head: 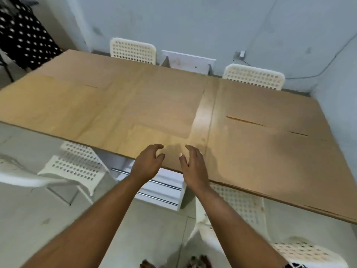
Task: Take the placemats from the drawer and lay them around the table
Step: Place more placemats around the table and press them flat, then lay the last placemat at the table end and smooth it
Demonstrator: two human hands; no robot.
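Head view shows left grip (148, 163) and right grip (193, 167) wide and empty over the tabletop (270, 151) edge; best lower both toward the drawer (164, 190) beneath them.

white perforated chair (133, 51) at far side, left; second white perforated chair (254, 79) at far side, right. white shelf-like piece (188, 61) against wall between them. two more perforated chairs near side: one left (75, 164), one right (239, 205). black polka-dot fabric (23, 33) hanging upper left. cable (326, 60) running along pale wall (193, 22), small plug (241, 53) near it. light floor (29, 219).
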